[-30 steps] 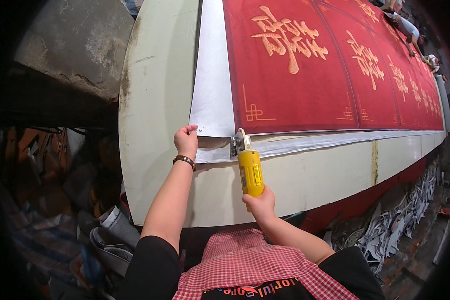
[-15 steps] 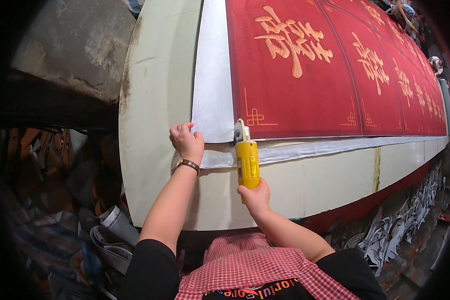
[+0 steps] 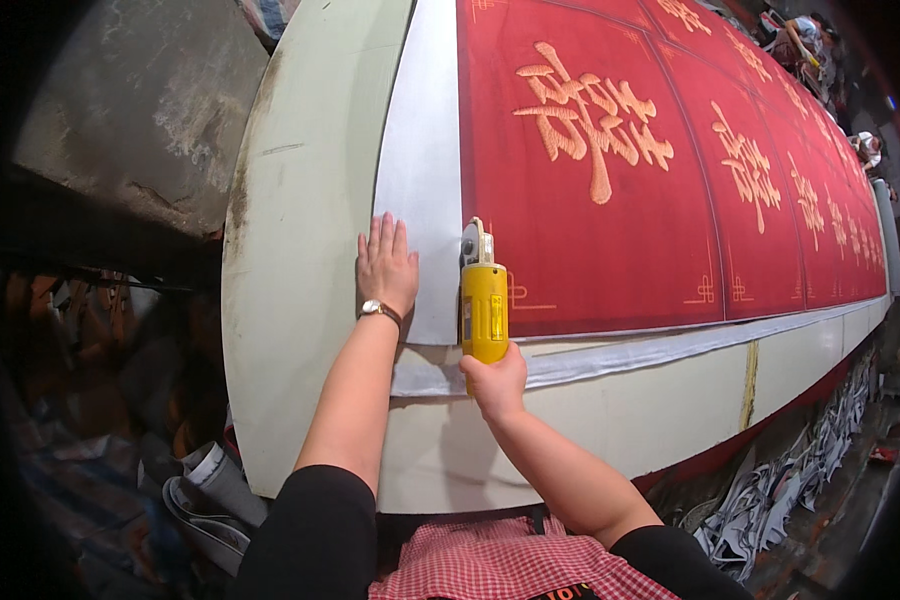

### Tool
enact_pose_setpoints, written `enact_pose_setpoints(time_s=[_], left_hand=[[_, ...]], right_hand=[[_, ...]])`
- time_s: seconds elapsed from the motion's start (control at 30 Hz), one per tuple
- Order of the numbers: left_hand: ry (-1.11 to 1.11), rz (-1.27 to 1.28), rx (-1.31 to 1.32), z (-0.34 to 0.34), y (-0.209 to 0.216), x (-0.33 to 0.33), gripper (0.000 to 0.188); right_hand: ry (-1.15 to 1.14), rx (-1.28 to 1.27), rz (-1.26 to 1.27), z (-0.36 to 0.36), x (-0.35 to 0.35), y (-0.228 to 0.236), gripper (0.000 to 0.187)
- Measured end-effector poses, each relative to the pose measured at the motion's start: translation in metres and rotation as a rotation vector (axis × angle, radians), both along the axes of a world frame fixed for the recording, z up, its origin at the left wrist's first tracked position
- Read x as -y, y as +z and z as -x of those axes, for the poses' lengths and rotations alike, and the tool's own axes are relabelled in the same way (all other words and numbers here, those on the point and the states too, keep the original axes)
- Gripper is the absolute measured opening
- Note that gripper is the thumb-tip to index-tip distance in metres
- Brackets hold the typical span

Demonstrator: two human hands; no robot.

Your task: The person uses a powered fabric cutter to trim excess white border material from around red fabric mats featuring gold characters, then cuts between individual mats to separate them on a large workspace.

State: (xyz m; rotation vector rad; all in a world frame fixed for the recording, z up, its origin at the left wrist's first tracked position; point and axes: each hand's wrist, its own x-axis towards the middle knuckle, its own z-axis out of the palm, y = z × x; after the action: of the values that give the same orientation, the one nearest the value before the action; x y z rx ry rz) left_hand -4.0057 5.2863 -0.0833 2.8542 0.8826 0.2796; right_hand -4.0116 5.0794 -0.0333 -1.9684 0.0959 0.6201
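My right hand [image 3: 496,380] is closed round the yellow body of an electric rotary cutter [image 3: 486,312]. Its round blade end rests at the line where the red printed sheet [image 3: 610,250] meets its white margin [image 3: 420,170]. A dark slit shows along that line below the blade. My left hand [image 3: 387,268] lies flat with fingers stretched, over the outer left edge of the white margin and the table beside it. Below the sheet's near edge runs a loose white strip [image 3: 610,366]. Orange raised-looking characters and corner patterns cover the red panels.
The pale green table [image 3: 280,330] reaches far to the right. Grey offcuts [image 3: 780,480] are heaped on the floor at right, and rolled grey material [image 3: 215,480] stands at lower left. A concrete block [image 3: 140,120] is at upper left. Other people [image 3: 805,40] are at the far right.
The cutter has advanced away from me along the red sheet's left edge, leaving a slit. My left hand has moved up the white margin, from curled at its corner to flat.
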Motion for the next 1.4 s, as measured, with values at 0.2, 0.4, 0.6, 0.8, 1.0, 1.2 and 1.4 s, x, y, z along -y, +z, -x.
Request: enact_pose_setpoints(time_s=[0.2, 0.4, 0.6, 0.8, 1.0, 1.2, 1.4], left_hand=[[0.058, 0.041, -0.053, 0.006, 0.001, 0.007, 0.055], [0.051, 0.051, -0.051, 0.004, 0.008, 0.007, 0.054], [0.058, 0.076, -0.063, 0.004, 0.014, 0.006, 0.056], [0.065, 0.06, -0.087, 0.004, 0.015, 0.005, 0.056], [0.064, 0.065, -0.098, 0.002, 0.016, 0.005, 0.057], [0.058, 0.14, -0.084, 0.002, 0.023, 0.004, 0.06], [0.042, 0.149, -0.085, 0.001, 0.02, 0.005, 0.06]], right_hand=[[0.013, -0.08, -0.011, -0.035, -0.033, 0.006, 0.042], [0.039, -0.028, -0.069, -0.078, -0.067, -0.012, 0.041], [-0.02, 0.104, -0.048, -0.122, -0.11, -0.022, 0.024], [0.017, 0.03, -0.015, -0.171, -0.148, -0.019, 0.04], [0.051, 0.073, -0.003, -0.225, -0.187, -0.03, 0.041], [0.002, 0.139, -0.017, -0.264, -0.221, -0.027, 0.034], [0.045, 0.139, 0.041, -0.312, -0.251, -0.035, 0.045]])
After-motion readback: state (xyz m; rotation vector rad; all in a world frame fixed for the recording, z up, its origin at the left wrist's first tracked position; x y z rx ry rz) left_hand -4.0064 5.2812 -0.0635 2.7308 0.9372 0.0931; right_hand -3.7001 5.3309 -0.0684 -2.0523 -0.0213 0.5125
